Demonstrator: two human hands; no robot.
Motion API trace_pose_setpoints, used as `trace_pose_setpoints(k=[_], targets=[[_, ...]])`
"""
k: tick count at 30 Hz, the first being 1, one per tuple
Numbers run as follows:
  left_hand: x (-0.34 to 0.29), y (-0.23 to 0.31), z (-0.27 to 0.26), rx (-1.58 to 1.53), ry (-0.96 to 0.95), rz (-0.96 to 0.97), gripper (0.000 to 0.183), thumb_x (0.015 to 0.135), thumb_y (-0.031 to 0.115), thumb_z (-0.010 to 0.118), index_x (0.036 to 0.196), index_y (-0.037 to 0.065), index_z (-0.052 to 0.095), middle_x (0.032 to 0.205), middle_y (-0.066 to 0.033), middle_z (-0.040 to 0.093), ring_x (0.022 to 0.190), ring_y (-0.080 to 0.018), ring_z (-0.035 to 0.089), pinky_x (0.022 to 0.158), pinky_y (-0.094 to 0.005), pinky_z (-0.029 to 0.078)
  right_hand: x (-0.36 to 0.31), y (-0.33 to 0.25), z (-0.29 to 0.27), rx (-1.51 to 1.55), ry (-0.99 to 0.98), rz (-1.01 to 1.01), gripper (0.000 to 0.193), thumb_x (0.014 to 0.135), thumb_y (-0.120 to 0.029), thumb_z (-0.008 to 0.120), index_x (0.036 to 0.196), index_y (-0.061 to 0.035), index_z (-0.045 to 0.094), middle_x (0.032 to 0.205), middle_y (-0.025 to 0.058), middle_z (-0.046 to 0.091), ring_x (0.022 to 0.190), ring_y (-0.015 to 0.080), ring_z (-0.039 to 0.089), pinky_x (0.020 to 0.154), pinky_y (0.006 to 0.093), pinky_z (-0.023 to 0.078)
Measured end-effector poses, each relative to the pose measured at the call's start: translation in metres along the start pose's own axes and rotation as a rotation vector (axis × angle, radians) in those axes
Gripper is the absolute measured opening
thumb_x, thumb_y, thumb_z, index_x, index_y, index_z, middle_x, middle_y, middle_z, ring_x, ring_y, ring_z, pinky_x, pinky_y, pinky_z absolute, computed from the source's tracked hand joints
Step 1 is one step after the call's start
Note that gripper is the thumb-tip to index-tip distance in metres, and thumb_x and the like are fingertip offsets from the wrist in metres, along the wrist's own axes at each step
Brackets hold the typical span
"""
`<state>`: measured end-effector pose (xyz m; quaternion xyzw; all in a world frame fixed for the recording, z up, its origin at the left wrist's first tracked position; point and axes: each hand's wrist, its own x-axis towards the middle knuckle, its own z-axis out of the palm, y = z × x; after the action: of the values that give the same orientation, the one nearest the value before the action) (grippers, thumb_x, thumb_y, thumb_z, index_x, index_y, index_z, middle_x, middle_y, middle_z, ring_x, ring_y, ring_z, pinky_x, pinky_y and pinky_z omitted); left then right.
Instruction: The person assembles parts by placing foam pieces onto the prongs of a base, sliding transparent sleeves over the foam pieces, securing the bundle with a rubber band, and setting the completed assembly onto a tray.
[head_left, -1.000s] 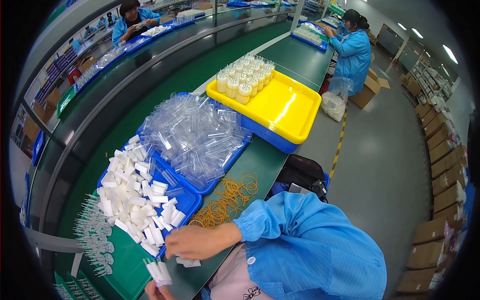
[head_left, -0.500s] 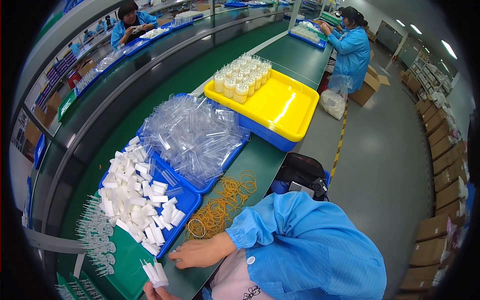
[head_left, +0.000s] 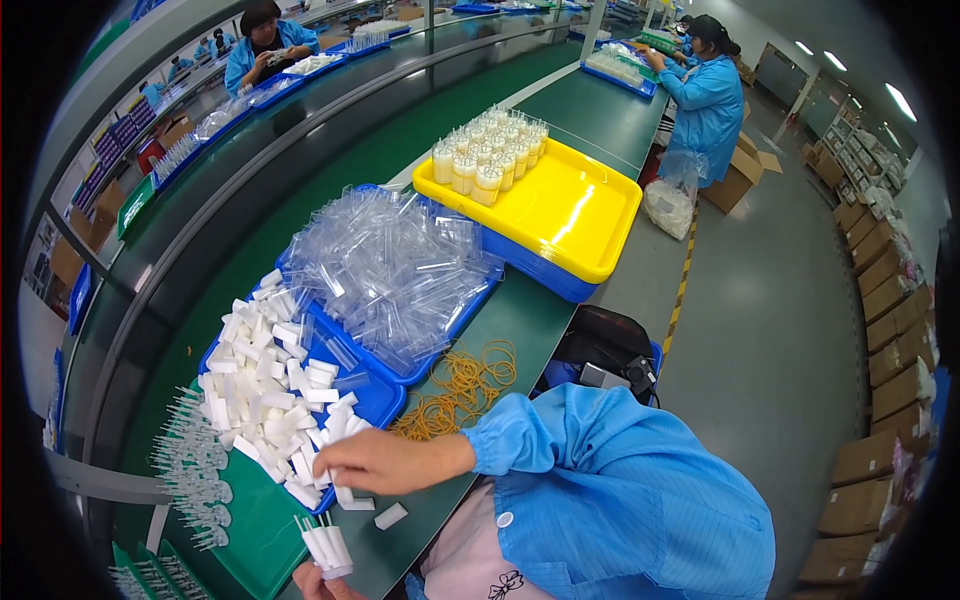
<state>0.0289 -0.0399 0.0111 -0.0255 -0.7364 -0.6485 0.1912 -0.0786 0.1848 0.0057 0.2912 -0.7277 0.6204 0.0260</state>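
Observation:
My left hand (head_left: 318, 582), at the bottom edge, grips a small bundle of white cylinders (head_left: 327, 546) with thin pale stems sticking up. My right hand (head_left: 385, 462) reaches over the near edge of a blue tray (head_left: 378, 402) heaped with short white cylinders (head_left: 265, 400). Its fingers are bent downward and apart, close to the pieces; whether they touch one is hard to see. Beneath that hand, a loose white cylinder (head_left: 391, 516) lies on the green table, and another rests nearer the tray.
Orange rubber bands (head_left: 460, 390) lie right of the tray. Behind are a tray of clear plastic sleeves (head_left: 385, 270) and a yellow tray (head_left: 575, 215) holding banded bundles. Stemmed parts (head_left: 190, 470) stand at left beside a green tray (head_left: 262, 525). Co-workers (head_left: 705, 100) sit farther off.
My right hand has lifted from the table and moved up-left to the white cylinders. Loose cylinders now show on the table below it. The left hand keeps its bundle, shifted slightly right.

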Motion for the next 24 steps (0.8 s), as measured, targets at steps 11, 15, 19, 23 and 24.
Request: trace_pose_setpoints(k=[11, 15, 19, 23, 24], targets=[[0.006, 0.023, 0.034, 0.173, -0.193, 0.194, 0.022, 0.06, -0.009, 0.064, 0.078, 0.005, 0.067, 0.081, -0.0093, 0.059, 0.075, -0.0252, 0.055, 0.065, -0.0324, 0.044, 0.007, -0.012, -0.032, 0.541, -0.009, 0.32, 0.019, 0.084, -0.001, 0.058, 0.103, -0.0003, 0.058, 0.099, 0.002, 0.059, 0.09, 0.0059, 0.054, 0.078, 0.022, 0.046], [0.014, 0.026, 0.039, 0.163, -0.301, 0.237, 0.025, 0.058, -0.007, 0.071, 0.079, 0.006, 0.071, 0.083, -0.0072, 0.061, 0.076, -0.0242, 0.057, 0.067, -0.0332, 0.046, 0.006, -0.029, -0.042, 0.654, 0.01, 0.412, 0.022, 0.084, 0.0, 0.057, 0.106, -0.0003, 0.058, 0.099, 0.0024, 0.059, 0.091, 0.0064, 0.054, 0.079, 0.0215, 0.045], [0.021, 0.03, 0.042, 0.142, -0.39, 0.314, 0.035, 0.056, -0.008, 0.07, 0.087, 0.006, 0.072, 0.085, -0.0066, 0.061, 0.076, -0.0235, 0.058, 0.065, -0.0333, 0.046, 0.004, -0.029, -0.046, 0.603, -0.006, 0.447, 0.027, 0.085, 0.0, 0.058, 0.112, -0.0014, 0.053, 0.102, 0.0025, 0.056, 0.093, 0.0074, 0.054, 0.082, 0.0227, 0.044], [0.023, 0.026, 0.043, 0.142, -0.421, 0.349, 0.038, 0.056, -0.007, 0.071, 0.091, 0.007, 0.072, 0.087, -0.0064, 0.062, 0.076, -0.0223, 0.057, 0.063, -0.0307, 0.046, 0.007, -0.03, -0.047, 0.607, -0.038, 0.476, 0.028, 0.086, -0.002, 0.059, 0.113, -0.0012, 0.052, 0.099, 0.0027, 0.056, 0.092, 0.0074, 0.055, 0.082, 0.0222, 0.044], [0.023, 0.025, 0.042, 0.147, -0.417, 0.345, 0.038, 0.056, -0.007, 0.071, 0.091, 0.007, 0.072, 0.087, -0.0064, 0.062, 0.076, -0.0223, 0.057, 0.063, -0.0307, 0.046, 0.008, -0.03, -0.047, 0.597, -0.049, 0.495, 0.028, 0.086, -0.002, 0.059, 0.113, -0.0014, 0.051, 0.098, 0.0027, 0.056, 0.091, 0.0071, 0.055, 0.082, 0.0219, 0.044]])
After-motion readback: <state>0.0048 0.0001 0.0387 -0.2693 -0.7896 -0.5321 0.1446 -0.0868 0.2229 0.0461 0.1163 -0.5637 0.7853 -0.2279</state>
